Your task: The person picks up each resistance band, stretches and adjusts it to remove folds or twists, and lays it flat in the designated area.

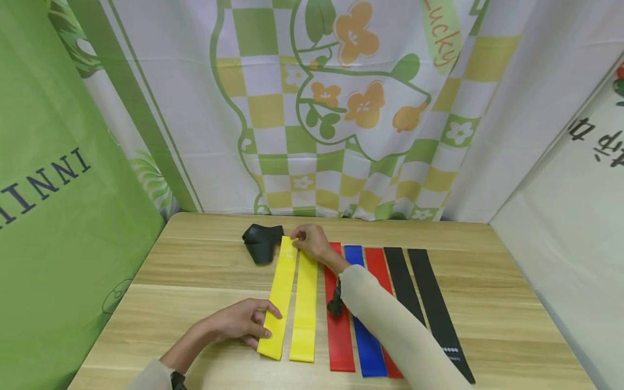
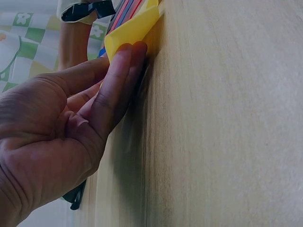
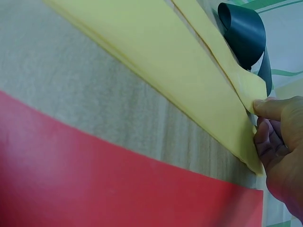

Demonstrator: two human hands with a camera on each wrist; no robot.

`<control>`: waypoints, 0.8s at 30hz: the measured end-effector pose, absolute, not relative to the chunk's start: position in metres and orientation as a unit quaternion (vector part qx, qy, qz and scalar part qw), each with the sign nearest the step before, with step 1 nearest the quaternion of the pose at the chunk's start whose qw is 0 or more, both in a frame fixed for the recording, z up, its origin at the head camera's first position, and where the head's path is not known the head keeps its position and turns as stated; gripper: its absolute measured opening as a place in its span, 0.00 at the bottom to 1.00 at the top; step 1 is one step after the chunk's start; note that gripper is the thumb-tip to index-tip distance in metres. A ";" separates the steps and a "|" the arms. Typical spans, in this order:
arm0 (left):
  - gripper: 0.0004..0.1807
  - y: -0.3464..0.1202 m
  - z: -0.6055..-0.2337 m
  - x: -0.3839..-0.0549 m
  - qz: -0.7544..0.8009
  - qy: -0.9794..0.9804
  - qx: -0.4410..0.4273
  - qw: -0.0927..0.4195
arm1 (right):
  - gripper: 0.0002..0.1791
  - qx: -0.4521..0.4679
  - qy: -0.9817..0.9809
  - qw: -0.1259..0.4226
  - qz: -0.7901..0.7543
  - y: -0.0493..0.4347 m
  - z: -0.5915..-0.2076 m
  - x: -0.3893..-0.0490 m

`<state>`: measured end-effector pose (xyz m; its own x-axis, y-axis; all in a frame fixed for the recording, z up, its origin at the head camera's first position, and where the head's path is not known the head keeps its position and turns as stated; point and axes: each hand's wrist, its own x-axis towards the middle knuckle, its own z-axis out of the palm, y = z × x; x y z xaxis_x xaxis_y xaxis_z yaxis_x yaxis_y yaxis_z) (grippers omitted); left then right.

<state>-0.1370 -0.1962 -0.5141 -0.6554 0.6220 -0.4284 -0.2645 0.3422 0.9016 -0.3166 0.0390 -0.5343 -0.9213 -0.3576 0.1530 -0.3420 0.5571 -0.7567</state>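
A yellow resistance band [image 1: 279, 298] stretches away from me, its near end tilted a little. My left hand [image 1: 241, 320] holds that near end by its left edge, between thumb and fingers; the left wrist view shows the yellow end [image 2: 130, 33] raised at the fingertips. At the far end, thumb and finger of my right hand [image 1: 313, 242] pinch the corner of the same band [image 3: 253, 85]. Just right of it lies a second yellow band [image 1: 304, 309], its far end partly hidden by my right hand. A black band [image 1: 261, 246] sits loosely looped beside the far end.
To the right a red band [image 1: 340, 341], a blue band [image 1: 369, 352], another red band [image 1: 379, 268] and two black bands [image 1: 431, 292] lie side by side, partly under my right sleeve [image 1: 400, 325]. A patterned curtain [image 1: 341, 135] hangs behind the wooden table [image 1: 195, 260].
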 end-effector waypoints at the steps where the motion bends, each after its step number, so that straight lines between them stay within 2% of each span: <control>1: 0.21 -0.196 -0.514 -0.137 0.560 0.716 0.124 0.397 | 0.04 -0.201 0.884 0.006 -0.422 0.039 -0.534 -0.316; 9: 0.22 -0.196 -0.509 -0.137 0.549 0.723 0.124 0.401 | 0.04 -0.206 0.891 0.001 -0.404 0.039 -0.532 -0.313; 16: 0.20 -0.205 -0.490 -0.141 0.500 0.743 0.165 0.413 | 0.04 -0.210 0.894 0.000 -0.395 0.039 -0.529 -0.312; 21: 0.18 -0.209 -0.479 -0.150 0.461 0.778 0.177 0.387 | 0.03 -0.213 0.896 -0.012 -0.390 0.039 -0.525 -0.310; 24: 0.18 -0.213 -0.478 -0.161 0.449 0.797 0.194 0.353 | 0.04 -0.213 0.896 -0.017 -0.390 0.038 -0.523 -0.310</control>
<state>-0.1606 -0.2127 -0.4783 -0.6750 0.6272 -0.3887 -0.0073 0.5211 0.8535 -0.3102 0.0384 -0.5228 -0.9090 -0.3678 0.1963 -0.3944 0.6058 -0.6910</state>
